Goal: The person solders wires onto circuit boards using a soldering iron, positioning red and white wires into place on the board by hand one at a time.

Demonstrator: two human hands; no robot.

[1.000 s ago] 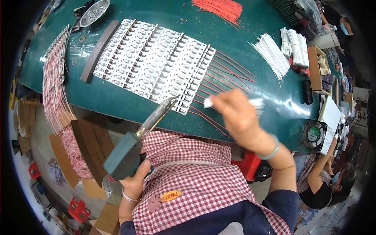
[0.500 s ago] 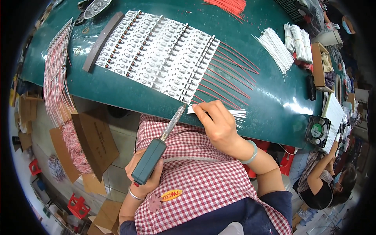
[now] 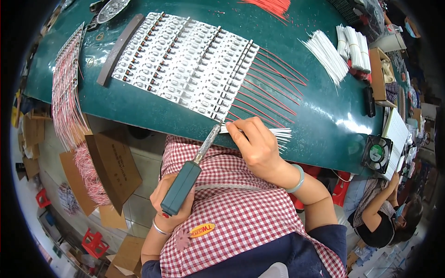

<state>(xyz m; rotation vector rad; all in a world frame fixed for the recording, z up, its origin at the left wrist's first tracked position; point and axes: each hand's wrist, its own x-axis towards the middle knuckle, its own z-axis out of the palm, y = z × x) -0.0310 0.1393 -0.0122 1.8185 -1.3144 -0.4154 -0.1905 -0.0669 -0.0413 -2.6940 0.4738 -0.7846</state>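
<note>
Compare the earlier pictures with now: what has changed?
The left hand brought the soldering iron rightward and toward the person, to the near right corner of the white panel. The right hand, pinching white wires, moved left and toward the person, beside that corner. Both holds continue; panel and fan stay put.

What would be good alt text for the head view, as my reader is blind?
Left hand holding a green soldering iron, its tip near a corner of a white circuit-board panel; the right hand holds white wires.
</note>
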